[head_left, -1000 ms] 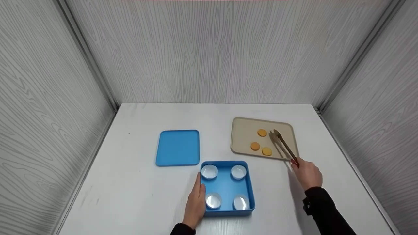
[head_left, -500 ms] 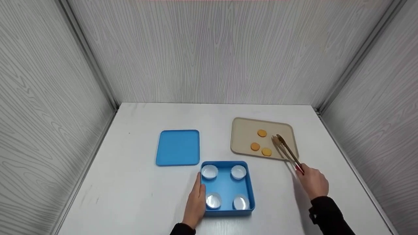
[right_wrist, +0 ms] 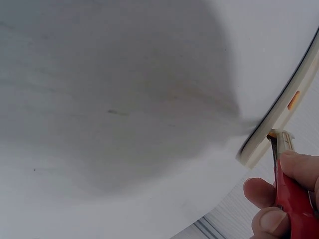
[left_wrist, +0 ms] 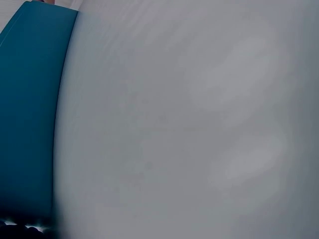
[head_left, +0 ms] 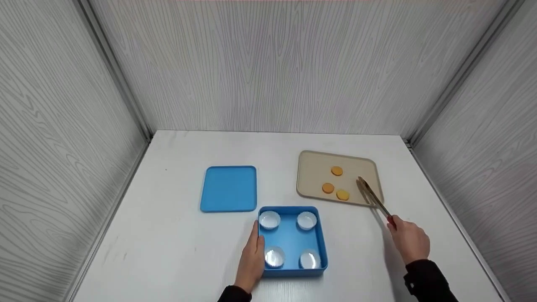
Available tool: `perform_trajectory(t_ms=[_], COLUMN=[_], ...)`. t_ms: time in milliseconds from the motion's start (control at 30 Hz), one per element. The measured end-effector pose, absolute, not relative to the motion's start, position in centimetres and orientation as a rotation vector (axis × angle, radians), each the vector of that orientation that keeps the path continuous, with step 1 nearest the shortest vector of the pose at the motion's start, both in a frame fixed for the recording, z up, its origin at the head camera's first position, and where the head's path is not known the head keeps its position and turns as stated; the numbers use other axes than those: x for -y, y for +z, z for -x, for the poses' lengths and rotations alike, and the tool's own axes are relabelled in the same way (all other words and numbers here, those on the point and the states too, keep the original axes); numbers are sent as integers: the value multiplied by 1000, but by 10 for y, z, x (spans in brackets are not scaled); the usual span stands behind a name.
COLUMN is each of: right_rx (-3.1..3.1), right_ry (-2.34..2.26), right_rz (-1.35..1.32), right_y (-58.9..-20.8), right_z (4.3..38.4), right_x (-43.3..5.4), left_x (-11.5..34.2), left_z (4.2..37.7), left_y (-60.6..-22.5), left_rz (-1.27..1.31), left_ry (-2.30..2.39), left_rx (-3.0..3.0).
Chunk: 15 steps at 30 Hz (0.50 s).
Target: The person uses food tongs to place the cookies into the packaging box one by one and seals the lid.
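Note:
My left hand (head_left: 250, 262) lies against the left wall of a blue box (head_left: 293, 272), its fingers along the outside and the thumb at the rim. White fluted cups, among them one cup (head_left: 269, 219), sit in the box's corners. Red-handled tongs (head_left: 375, 199) are gripped in my right hand (head_left: 409, 239); red handles (right_wrist: 294, 204) show between thumb and fingers in the right wrist view. The tongs' tips are over the right part of a beige tray (head_left: 312, 161). Three round orange-yellow slices, including one slice (head_left: 337, 170), lie on that tray left of the tips.
A flat blue lid (head_left: 228, 188) lies behind the box, to its left. All stands on a white table (head_left: 159, 235) closed in by grey wood-grain panels (head_left: 268, 67) at the back and both sides.
My right hand has drawn back toward me and to the right with the tongs, whose two arms now look closer together. The left hand, box and slices have stayed put.

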State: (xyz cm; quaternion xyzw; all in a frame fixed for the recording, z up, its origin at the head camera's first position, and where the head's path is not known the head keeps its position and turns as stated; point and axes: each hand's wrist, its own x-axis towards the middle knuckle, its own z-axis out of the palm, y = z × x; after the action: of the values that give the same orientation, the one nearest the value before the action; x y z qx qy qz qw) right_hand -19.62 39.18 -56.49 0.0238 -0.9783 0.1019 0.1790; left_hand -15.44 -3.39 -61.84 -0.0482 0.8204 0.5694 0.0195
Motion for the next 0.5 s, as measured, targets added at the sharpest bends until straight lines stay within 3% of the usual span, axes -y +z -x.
perform_trajectory(t_ms=[500], right_rx=[2572], right_ry=[210], right_rz=[-218], right_y=[-562], right_z=[192], right_x=[-388], left_x=[34], left_z=[153], left_y=[-618], left_rz=[127], left_ry=[1769], left_rx=[-2539])
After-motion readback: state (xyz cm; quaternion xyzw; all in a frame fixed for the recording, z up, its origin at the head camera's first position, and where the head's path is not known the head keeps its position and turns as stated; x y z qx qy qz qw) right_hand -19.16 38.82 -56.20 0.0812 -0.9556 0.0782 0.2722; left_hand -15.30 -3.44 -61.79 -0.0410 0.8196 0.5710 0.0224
